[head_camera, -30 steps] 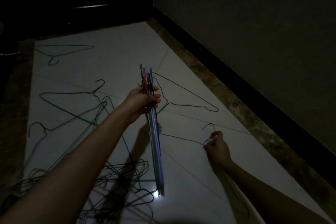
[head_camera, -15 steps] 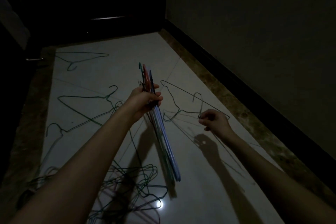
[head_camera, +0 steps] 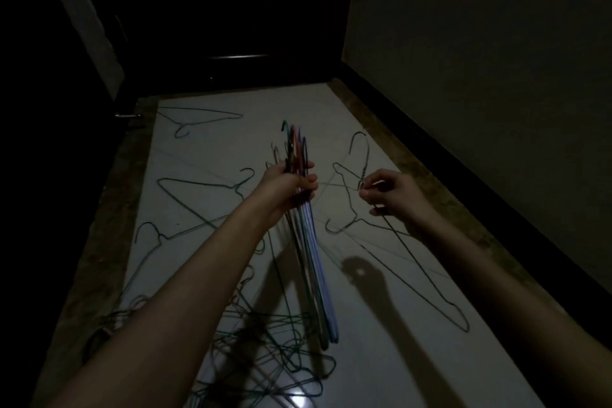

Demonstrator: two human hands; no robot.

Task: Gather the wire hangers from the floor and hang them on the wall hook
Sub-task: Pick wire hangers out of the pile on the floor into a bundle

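L hand (head_camera: 291, 185) is clenching a bundle of thin coloured wire hangers (head_camera: 311, 242) at the necks, hooks up, bodies trailing down toward the pale tiled floor (head_camera: 414, 358). R hand (head_camera: 394, 192) is pinching a single dark wire hanger (head_camera: 417, 262) by its neck, lifted off the floor, close beside the bundle. More are lying loose: a green wire hanger (head_camera: 198, 189) at left, another far back (head_camera: 198, 117), and a tangled pile of dark hangers (head_camera: 271, 341) near the person.

Risks: single hanger's hook could be snagging bundle wires while merging; bundle may be slipping or fanning out of L grip.

Very dim; wall hook not in view, pile count unclear, hanger colours hard to tell.
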